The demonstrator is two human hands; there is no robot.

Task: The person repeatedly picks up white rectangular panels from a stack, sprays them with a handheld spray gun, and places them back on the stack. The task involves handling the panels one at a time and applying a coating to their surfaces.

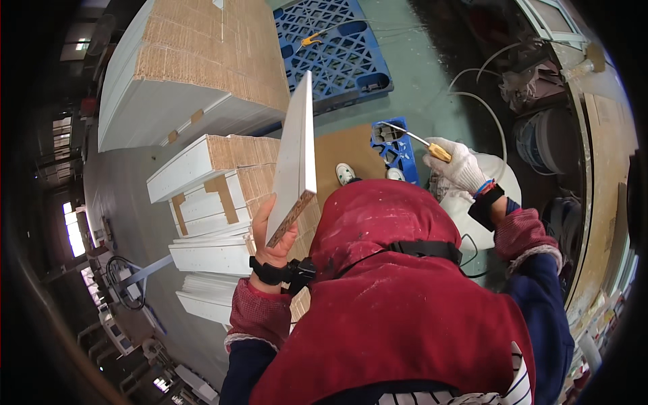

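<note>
A long white particleboard panel (298, 145) stands on its end in my left hand (271, 226), with the raw brown chipboard edge turned toward me. The bare fingers and thumb of that hand grip its lower end. Over at the right, my right hand (460, 167) wears a white knit glove. It is closed around the yellow handle of a screwdriver (440, 152), whose long thin metal shaft points away to the left. The shaft's tip is apart from the panel, above a small blue plastic crate-like piece (399, 152).
Stacks of white panels (223, 179) stand close on the left, with a taller stack (202, 61) behind. A blue plastic pallet (327, 57) lies ahead, a yellow air gun (310, 40) on it. Buckets (543, 142) and a hose (496, 111) are at the right.
</note>
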